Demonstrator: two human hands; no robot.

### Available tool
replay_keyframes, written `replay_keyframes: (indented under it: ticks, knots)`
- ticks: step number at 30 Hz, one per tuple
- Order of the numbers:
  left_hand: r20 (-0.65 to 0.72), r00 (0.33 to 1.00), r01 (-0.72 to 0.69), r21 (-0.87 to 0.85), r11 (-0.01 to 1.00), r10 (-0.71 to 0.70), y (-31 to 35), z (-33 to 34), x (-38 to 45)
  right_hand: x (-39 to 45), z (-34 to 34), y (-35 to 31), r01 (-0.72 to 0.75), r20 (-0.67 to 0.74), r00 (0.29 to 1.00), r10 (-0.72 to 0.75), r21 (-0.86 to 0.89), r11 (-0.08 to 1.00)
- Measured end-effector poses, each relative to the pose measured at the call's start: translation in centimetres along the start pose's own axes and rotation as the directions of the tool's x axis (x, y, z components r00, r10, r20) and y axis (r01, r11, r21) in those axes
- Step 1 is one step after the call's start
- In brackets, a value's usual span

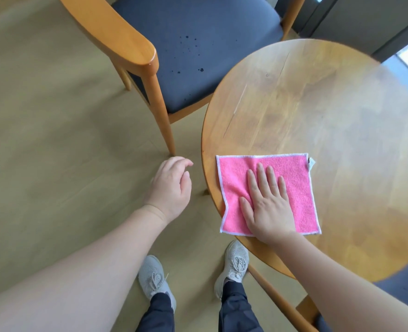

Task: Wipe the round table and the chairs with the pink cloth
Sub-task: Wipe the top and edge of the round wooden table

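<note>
A pink cloth [296, 178] with a white hem lies spread flat on the near left part of the round wooden table [330, 111]. My right hand [267, 202] presses on the cloth with straight fingers laid flat. Left of the table's edge, my left hand [171, 188] hangs over the floor with loosely curled fingers, holding nothing. A wooden armchair [131, 41] with a dark blue seat [198, 49] stands at the far left of the table; several dark wet spots dot its seat.
Tan floor [54, 140] stretches to the left. My two feet in grey sneakers [234, 259] stand by the table's near edge. Part of a second wooden chair [284, 305] shows at the bottom right under the table. Dark window frames [342, 20] run behind.
</note>
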State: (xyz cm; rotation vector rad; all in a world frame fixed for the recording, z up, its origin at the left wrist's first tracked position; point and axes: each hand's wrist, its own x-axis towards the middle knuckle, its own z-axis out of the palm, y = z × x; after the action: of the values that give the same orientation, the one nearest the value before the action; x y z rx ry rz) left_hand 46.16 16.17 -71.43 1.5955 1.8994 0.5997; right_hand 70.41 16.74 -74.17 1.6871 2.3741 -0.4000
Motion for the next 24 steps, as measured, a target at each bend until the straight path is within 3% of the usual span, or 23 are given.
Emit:
replay_keyframes:
  ticks: [9, 24]
  knots:
    - [0.027, 0.999, -0.046, 0.019, 0.999, 0.045, -1.1, -2.1, 0.0, -0.8, -0.4, -1.0, -0.022, 0.028, 0.999, 0.022, -0.011, 1.000]
    - [-0.030, 0.997, 0.076, 0.010, 0.997, -0.076, -3.7, -2.8, -1.7, 14.9, -4.2, -4.8, 0.037, -0.073, 0.997, -0.039, -0.031, 0.999]
